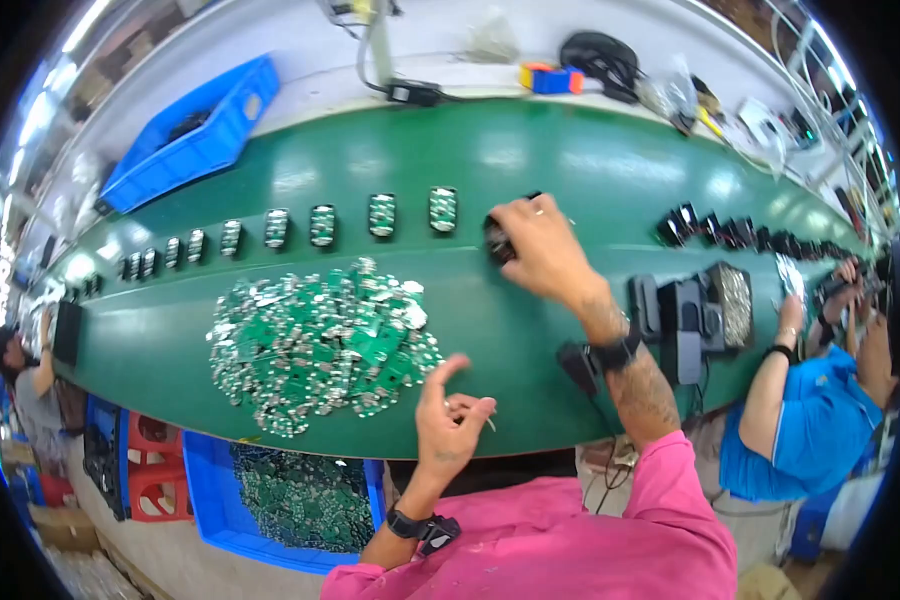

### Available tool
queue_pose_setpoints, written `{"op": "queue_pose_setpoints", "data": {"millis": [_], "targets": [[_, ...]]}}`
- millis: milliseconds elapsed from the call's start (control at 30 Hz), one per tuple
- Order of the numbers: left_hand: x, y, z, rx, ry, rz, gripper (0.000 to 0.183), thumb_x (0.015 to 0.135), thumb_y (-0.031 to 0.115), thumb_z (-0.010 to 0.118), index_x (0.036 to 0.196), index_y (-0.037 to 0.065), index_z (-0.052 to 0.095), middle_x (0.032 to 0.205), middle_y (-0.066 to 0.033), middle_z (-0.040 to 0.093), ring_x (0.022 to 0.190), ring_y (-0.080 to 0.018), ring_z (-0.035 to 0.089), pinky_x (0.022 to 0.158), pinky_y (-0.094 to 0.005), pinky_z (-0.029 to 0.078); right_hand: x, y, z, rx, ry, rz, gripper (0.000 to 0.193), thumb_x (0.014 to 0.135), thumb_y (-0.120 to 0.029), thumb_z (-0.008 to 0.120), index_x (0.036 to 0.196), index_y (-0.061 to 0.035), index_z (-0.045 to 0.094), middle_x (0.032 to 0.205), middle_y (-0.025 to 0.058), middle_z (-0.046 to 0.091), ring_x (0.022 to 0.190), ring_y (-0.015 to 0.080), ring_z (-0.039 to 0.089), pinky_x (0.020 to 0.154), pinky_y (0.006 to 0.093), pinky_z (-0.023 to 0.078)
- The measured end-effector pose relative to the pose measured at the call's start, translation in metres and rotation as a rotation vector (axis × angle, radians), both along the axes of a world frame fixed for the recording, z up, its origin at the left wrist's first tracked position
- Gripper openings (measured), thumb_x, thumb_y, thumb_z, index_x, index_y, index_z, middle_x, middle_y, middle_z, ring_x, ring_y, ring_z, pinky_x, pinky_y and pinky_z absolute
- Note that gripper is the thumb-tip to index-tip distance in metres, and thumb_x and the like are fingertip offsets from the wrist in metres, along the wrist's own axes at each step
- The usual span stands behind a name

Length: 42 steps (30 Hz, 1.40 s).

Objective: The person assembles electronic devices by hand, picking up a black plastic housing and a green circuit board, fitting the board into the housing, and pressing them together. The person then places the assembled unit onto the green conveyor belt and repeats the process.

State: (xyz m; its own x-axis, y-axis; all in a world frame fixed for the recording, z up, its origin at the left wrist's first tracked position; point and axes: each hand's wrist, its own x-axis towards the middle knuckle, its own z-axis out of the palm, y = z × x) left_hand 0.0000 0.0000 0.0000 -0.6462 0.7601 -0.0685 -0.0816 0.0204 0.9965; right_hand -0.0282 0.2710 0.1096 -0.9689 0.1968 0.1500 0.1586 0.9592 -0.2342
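My right hand (pixel 545 245) reaches across the green table, its fingers closed over a black plastic housing (pixel 498 241). Another dark edge shows just beyond the knuckles, mostly hidden. Above the table's near edge is my left hand (pixel 452 420), index finger and thumb apart and the other fingers curled; a thin pale bit shows by the thumb, too small to name. Left of that hand lies a heap of green circuit boards (pixel 320 345). A row of black housings with green boards in them, the nearest (pixel 443 209) beside my right hand, runs off to the left.
More black housings (pixel 740 232) line the right side. Black fixtures (pixel 682 325) and a box of small metal parts (pixel 732 305) stand near right. A blue bin (pixel 195 130) sits far left; another blue bin (pixel 205 500) with boards is below the table. A person in blue (pixel 810 420) works at right.
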Motion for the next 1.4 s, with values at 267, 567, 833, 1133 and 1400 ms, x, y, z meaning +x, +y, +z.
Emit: {"op": "queue_pose_setpoints", "data": {"millis": [267, 567, 833, 1133, 1400], "targets": [[0.001, 0.009, 0.042, 0.157, 0.054, -0.067, 0.07, 0.079, -0.006, 0.077, 0.142, 0.0, 0.048, 0.148, -0.0135, 0.035, 0.119, -0.0236, 0.057, 0.094, -0.0353, 0.057, 0.146, -0.095, -0.012, -0.401, 0.181, 0.158, 0.074, 0.072, -0.022, 0.083, 0.136, -0.0027, 0.05, 0.128, 0.0181, 0.05, 0.112, 0.0382, 0.048, 0.096, 0.0453, 0.044], [0.016, 0.021, 0.042, 0.037, -0.088, -0.091, 0.017, 0.086, -0.009, 0.066, 0.102, -0.006, 0.073, 0.143, -0.0138, 0.037, 0.097, -0.0179, 0.065, 0.081, -0.0282, 0.058, 0.241, -0.116, -0.056, -0.1, 0.032, -0.364, 0.079, 0.068, -0.035, 0.087, 0.136, -0.0084, 0.056, 0.131, 0.0138, 0.046, 0.115, 0.0381, 0.041, 0.098, 0.0483, 0.039], [0.027, 0.027, 0.056, -0.116, 0.17, -0.084, 0.019, 0.095, 0.012, 0.067, 0.105, 0.0, 0.076, 0.144, -0.0149, 0.042, 0.089, -0.0149, 0.066, 0.069, -0.0228, 0.056, 0.27, -0.121, -0.092, -0.037, 0.38, 0.04, 0.03, 0.071, -0.002, 0.076, 0.1, -0.008, 0.07, 0.101, 0.0047, 0.059, 0.089, 0.0296, 0.053, 0.077, 0.0422, 0.048], [0.036, 0.024, 0.078, -0.195, 0.475, -0.151, 0.015, 0.088, 0.016, 0.071, 0.092, 0.003, 0.077, 0.114, -0.0212, 0.065, 0.096, -0.0283, 0.068, 0.077, -0.0353, 0.053, 0.199, -0.139, -0.046, -1.547, 0.524, -0.64, 0.017, 0.098, -0.005, 0.06, 0.114, 0.003, 0.062, 0.092, 0.008, 0.068, 0.069, 0.008, 0.06, 0.057, 0.0216, 0.047], [0.024, 0.022, 0.074, -0.273, 0.217, -0.253, 0.012, 0.086, 0.007, 0.069, 0.087, -0.003, 0.074, 0.117, -0.0152, 0.065, 0.092, -0.0216, 0.067, 0.077, -0.0319, 0.052, 0.199, -0.142, -0.044, -0.797, 0.462, -0.335, 0.031, 0.085, 0.003, 0.07, 0.116, -0.0006, 0.069, 0.096, 0.0139, 0.073, 0.072, 0.0167, 0.068, 0.063, 0.0277, 0.053]]}}
